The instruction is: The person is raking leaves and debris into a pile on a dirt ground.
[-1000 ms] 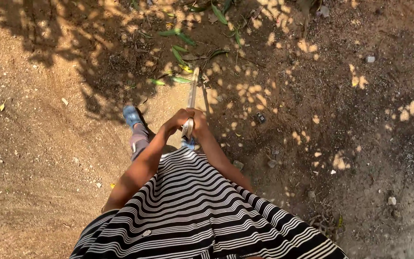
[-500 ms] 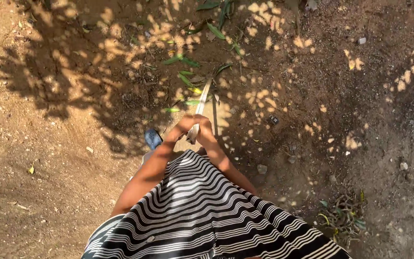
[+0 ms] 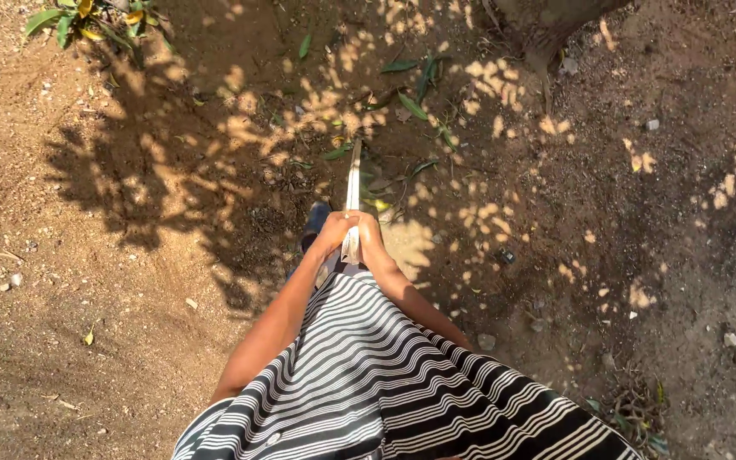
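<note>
Two hands meet on one long wooden handle (image 3: 353, 183). The left hand (image 3: 334, 232) is clenched around its near end from the left, and the right hand (image 3: 368, 232) is closed on the same end from the right, the two touching each other. The handle runs straight away from the body over the soil (image 3: 87, 255), its far end lying among fallen green leaves (image 3: 411, 106) (roughly ten, scattered singly in the dappled shade); whatever head the tool carries cannot be made out. One blue shoe (image 3: 315, 223) shows just left of the hands, partly hidden by the left forearm. A black-and-white striped garment (image 3: 385, 375) fills the lower centre. One tree base (image 3: 547, 30) stands at the top edge, right of the handle's line. Several small pale stones (image 3: 730, 339) lie well apart on the darker ground at right.
</note>
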